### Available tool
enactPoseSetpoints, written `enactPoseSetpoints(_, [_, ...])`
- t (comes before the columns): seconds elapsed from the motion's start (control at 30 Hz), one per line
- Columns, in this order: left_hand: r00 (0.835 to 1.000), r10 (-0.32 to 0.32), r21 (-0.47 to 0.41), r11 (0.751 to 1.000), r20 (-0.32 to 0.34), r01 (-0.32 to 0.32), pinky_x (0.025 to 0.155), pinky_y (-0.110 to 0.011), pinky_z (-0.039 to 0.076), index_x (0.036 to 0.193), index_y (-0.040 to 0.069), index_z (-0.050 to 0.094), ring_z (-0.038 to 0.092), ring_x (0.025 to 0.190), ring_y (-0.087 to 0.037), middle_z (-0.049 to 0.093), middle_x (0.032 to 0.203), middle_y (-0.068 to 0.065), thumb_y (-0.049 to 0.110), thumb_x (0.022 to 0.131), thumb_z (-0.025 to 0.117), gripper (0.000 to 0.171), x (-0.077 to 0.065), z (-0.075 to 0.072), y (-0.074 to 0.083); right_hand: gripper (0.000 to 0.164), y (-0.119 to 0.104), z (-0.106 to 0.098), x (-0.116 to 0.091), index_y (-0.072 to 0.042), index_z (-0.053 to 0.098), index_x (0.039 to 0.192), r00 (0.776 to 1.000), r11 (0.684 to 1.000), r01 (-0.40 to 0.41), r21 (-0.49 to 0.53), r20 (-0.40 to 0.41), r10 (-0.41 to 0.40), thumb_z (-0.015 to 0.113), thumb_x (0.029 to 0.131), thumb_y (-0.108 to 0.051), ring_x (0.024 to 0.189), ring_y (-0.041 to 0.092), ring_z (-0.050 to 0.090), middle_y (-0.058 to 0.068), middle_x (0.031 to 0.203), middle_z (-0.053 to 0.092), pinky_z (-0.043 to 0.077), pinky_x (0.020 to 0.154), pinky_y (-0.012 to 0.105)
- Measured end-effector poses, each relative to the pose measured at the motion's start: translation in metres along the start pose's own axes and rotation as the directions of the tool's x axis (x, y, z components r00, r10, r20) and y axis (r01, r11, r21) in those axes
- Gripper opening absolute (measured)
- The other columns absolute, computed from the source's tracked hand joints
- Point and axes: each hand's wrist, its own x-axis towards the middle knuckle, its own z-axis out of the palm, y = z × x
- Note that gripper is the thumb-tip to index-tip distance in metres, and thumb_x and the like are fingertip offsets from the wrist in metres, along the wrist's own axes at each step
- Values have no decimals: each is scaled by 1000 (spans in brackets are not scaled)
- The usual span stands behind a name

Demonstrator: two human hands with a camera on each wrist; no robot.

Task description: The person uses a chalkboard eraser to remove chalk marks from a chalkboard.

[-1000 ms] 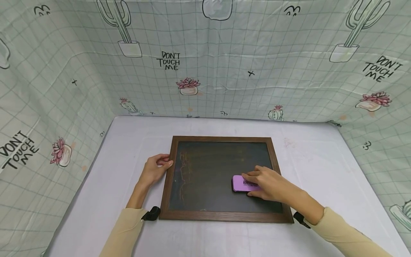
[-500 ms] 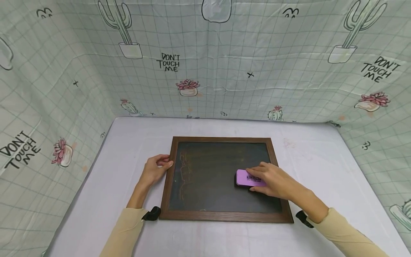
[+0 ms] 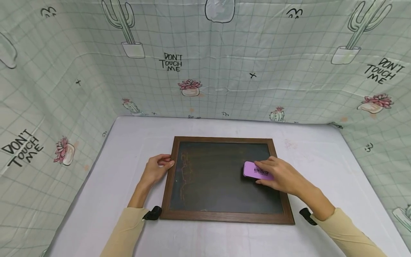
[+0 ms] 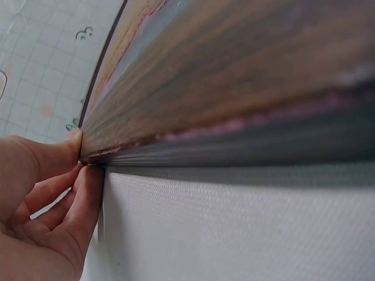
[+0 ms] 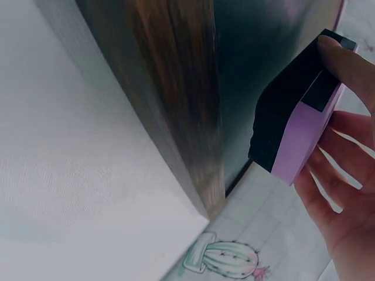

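Observation:
A framed chalkboard (image 3: 218, 178) lies on the table, with faint orange chalk marks (image 3: 184, 175) down its left side. My left hand (image 3: 154, 169) pinches the brown wooden frame (image 3: 168, 178) at its left edge. In the left wrist view, the thumb (image 4: 55, 155) lies on the frame's upper side and a fingertip touches below. My right hand (image 3: 282, 175) grips a purple board eraser (image 3: 253, 170) over the board's right part. The right wrist view shows the eraser's black felt (image 5: 287, 93) facing the board, apparently raised off it.
White cloth covers the table (image 3: 224, 239). A grid-patterned curtain (image 3: 218, 71) printed with cacti rises behind and at both sides. Black wrist cameras sit by each sleeve, the left one (image 3: 152, 213) close to the board's near left corner.
My right hand has carried the eraser away from me and to the right across the board. The left hand keeps its hold on the frame, and the chalk marks look the same.

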Motion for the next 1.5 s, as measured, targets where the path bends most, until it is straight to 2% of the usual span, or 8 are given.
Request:
enactPoseSetpoints(0.2, [1000,-10,8,1000,-3,10,91,-43,47,133,-8,62,66,104,-35,68,119,-24,13,99,70,41,-1,0,1,65,9,-3,-1,7,72,118,999,1000,-30,-4,-27,30,96,65,-23,81,19,57,12,102,77,50,67,35])
enactPoseSetpoints(0.37, [1000,-12,6,1000,-3,12,94,-48,47,134,-8,62,65,106,-36,67,120,-25,13,99,70,41,0,0,1,63,16,-7,-1,6,72,120,996,998,-67,-9,-52,66,94,69,-24,86,24,63,13,103,76,53,68,40])
enactPoseSetpoints(0.53, [1000,-16,1,1000,-2,16,93,-46,47,133,-7,62,66,105,-35,68,120,-24,13,99,71,41,1,0,0,62,23,-10,-3,6,71,122,992,994,-107,-8,-71,106,92,71,-21,83,21,59,14,104,74,51,64,38])
enactPoseSetpoints(0.67, [1000,-15,3,1000,-1,15,92,-45,48,133,-8,63,66,105,-35,68,119,-24,12,98,71,41,0,1,-1,63,30,-11,-5,6,72,122,986,991,-134,-7,-97,133,93,69,-19,85,24,61,17,103,73,52,65,41])
enactPoseSetpoints(0.9, [1000,-19,-4,1000,-9,19,90,-40,48,132,-8,63,66,104,-35,68,118,-23,12,99,71,40,0,1,-1,62,41,-17,-5,4,72,123,975,982,-187,-15,-126,184,93,69,-17,89,29,62,17,104,73,50,66,44])
enactPoseSetpoints(1.2, [1000,-13,-4,1000,-4,13,94,-46,47,133,-8,63,66,106,-36,68,119,-24,13,98,71,41,0,0,-1,62,58,-24,-9,7,72,120,952,964,-264,-13,-167,258,94,65,-12,87,32,63,20,103,74,50,65,46])
enactPoseSetpoints(1.5, [1000,12,0,1000,-2,-12,91,-41,49,131,-9,63,66,103,-35,69,117,-24,12,98,71,40,1,0,-2,62,75,-27,-18,8,72,120,927,949,-315,1,-213,308,94,65,-10,89,36,62,23,102,73,46,69,50])
